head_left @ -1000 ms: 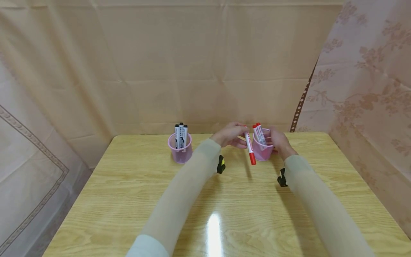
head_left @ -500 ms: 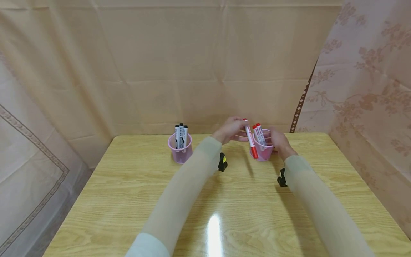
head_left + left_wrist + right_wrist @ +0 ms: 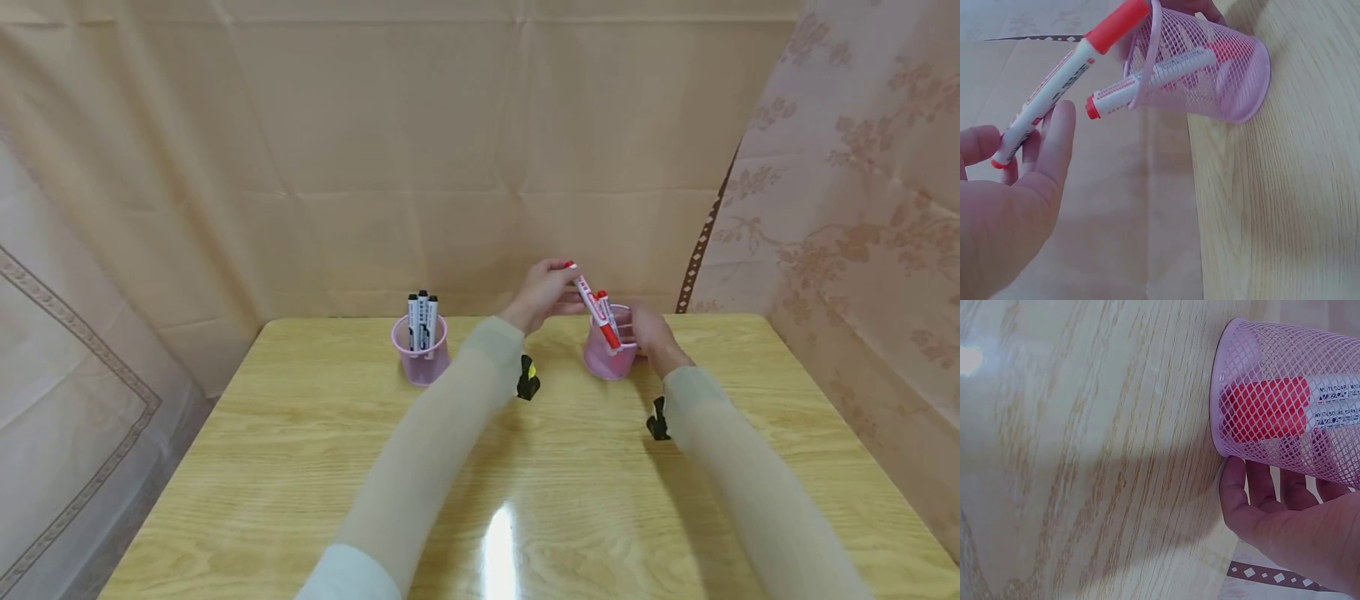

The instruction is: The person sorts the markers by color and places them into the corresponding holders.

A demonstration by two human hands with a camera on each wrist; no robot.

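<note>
My left hand [image 3: 546, 293] pinches a white whiteboard marker [image 3: 1047, 94] near its red tail end, between thumb and fingers. The marker slants, its red cap pointing down toward the right-hand pink mesh pen cup [image 3: 609, 363]; in the left wrist view the cap overlaps the cup's rim. Inside that cup lean two more red markers [image 3: 1335, 403], red caps at the bottom. My right hand [image 3: 654, 337] holds the cup from its right side, fingers [image 3: 1261, 487] curling behind the mesh near the base. The thumb is hidden in the right wrist view.
To the left stands a second pink mesh cup [image 3: 425, 369] with several black-capped markers [image 3: 423, 323]. Both cups stand toward the back edge of the wooden table [image 3: 585, 492]. A beige curtain [image 3: 375, 167] hangs behind it, patterned cloth [image 3: 862, 233] at the right.
My left hand has risen and moved slightly right, tilting the marker so its cap now overlaps the right cup's opening. My right hand has stayed at the cup.
</note>
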